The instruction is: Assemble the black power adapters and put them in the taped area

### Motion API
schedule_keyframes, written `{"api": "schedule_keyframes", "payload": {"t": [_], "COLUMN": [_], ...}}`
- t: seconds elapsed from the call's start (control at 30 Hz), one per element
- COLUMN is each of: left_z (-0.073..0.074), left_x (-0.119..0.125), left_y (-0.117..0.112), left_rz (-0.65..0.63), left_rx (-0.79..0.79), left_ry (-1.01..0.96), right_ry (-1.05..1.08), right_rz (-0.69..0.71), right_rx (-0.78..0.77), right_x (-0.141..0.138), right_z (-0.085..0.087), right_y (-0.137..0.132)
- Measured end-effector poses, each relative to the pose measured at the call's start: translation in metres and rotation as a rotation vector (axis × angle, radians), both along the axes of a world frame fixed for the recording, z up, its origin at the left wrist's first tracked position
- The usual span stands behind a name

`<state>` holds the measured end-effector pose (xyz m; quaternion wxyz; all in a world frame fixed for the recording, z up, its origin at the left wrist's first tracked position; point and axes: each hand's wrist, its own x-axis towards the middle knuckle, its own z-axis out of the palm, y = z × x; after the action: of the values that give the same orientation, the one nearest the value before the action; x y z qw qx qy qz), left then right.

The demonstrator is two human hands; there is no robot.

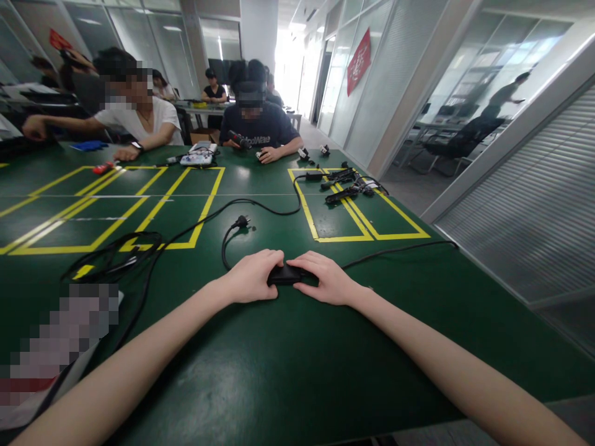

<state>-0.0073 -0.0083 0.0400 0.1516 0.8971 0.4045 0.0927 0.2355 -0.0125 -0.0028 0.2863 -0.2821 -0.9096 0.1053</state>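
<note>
Between my two hands a black power adapter [285,277] lies on or just above the green table [260,371]. My left hand [251,276] is closed around its left end, thumb and fingers on either side. At the right end my right hand [325,279] grips with the fingers on the far side and the thumb nearer me. A short black cord curls away behind my left hand to a power plug [242,222], whose pins point right. From behind my right hand a thin black cable [400,249] runs to the table's right edge.
Coiled black cables [116,257] lie at left, beside a blurred packet [69,334]. Yellow tape [204,217] marks rectangles on the table. Black parts [346,186] and another adapter [314,176] sit at far right. Two people [263,127] work across the table.
</note>
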Motion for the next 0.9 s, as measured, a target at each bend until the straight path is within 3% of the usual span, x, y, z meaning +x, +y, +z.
{"api": "schedule_keyframes", "payload": {"t": [0.3,0.5,0.9], "left_z": [-0.024,-0.026,-0.022], "left_x": [0.007,0.01,0.01], "left_y": [-0.004,-0.006,-0.008], "left_rz": [0.051,0.044,0.07], "left_rx": [0.198,0.267,0.256], "left_ry": [-0.057,-0.001,0.023], "right_ry": [-0.063,-0.093,-0.123], "right_rz": [-0.025,-0.043,-0.06], "right_rx": [0.005,0.052,0.064], "right_x": [-0.001,-0.002,-0.004], "right_z": [0.003,-0.003,-0.002], "right_y": [-0.001,0.0,-0.002]}}
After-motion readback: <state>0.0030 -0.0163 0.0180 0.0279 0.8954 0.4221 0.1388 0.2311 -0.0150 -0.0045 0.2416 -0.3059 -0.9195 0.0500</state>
